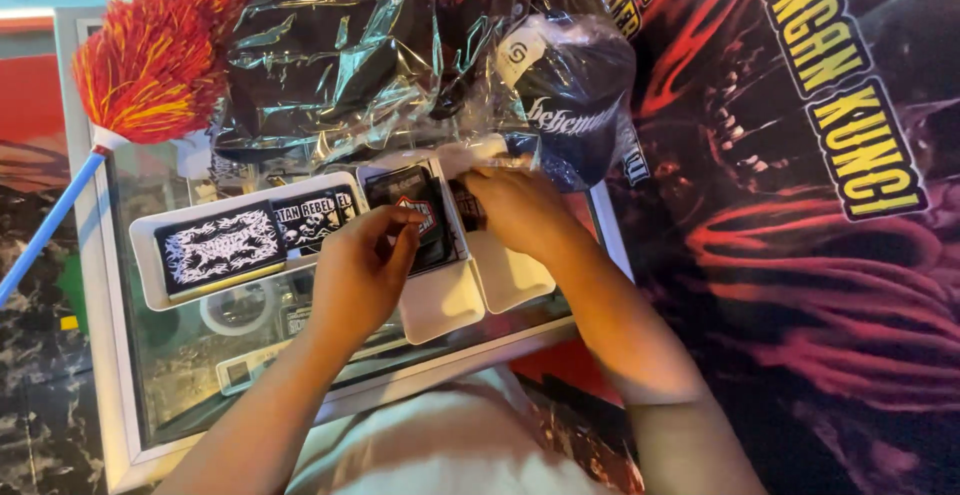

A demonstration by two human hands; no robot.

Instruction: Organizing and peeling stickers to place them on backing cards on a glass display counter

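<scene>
Two hands worked the white tray (150,285): your left hand (360,275) pinched a black patch (408,195), right hand (515,210) gripping more, sorting unfinished.

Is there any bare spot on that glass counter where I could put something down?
Yes: the glass in front of the left tray, beside the left hand, is bare. The near ends of the two right trays are bare too. The back is crowded with wrapped clothes, a cap and a duster.
</scene>
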